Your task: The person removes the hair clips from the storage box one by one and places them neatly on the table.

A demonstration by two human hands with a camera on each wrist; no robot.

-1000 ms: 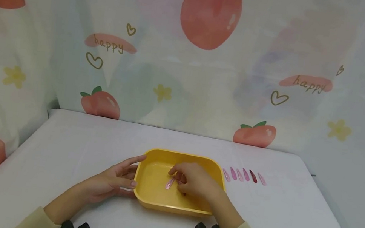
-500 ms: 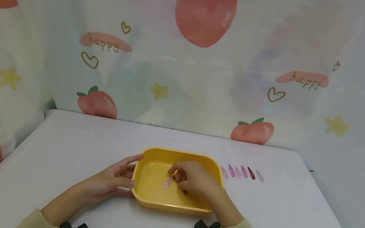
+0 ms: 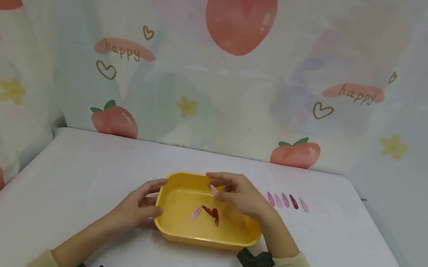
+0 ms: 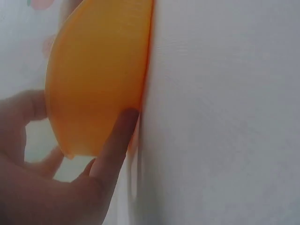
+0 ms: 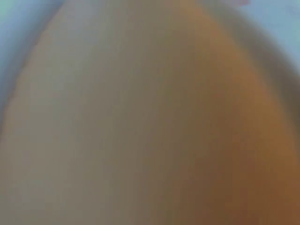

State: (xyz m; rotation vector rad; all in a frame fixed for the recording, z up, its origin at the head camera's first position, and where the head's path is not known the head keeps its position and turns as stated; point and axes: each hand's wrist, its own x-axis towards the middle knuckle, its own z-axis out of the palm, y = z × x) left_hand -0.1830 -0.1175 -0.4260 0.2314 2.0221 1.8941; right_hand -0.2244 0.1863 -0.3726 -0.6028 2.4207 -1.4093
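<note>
My right hand (image 3: 240, 194) pinches a pink snap hair clip (image 3: 213, 189) between thumb and fingers, raised over the far part of the yellow tray (image 3: 174, 231). Below it, a pale pink clip (image 3: 196, 212) and dark red clips (image 3: 212, 214) lie on the tray floor. My left hand (image 3: 141, 202) rests against the tray's left end, fingers spread along the rim. In the left wrist view, the fingers of that hand (image 4: 70, 187) touch the tray wall (image 4: 98, 84). Blurred skin fills the right wrist view, hiding the fingertips there.
Right of the tray, several hair clips lie in a slanted row, pink ones (image 3: 285, 200) and a dark red one (image 3: 294, 201). White cloth covers the table (image 3: 106, 160). A fruit-printed curtain (image 3: 229, 108) hangs behind it.
My right hand has risen from the tray floor and moved toward the far rim with a pink clip in its fingers. The dark red clips have come into fuller view. My left hand stays at the tray.
</note>
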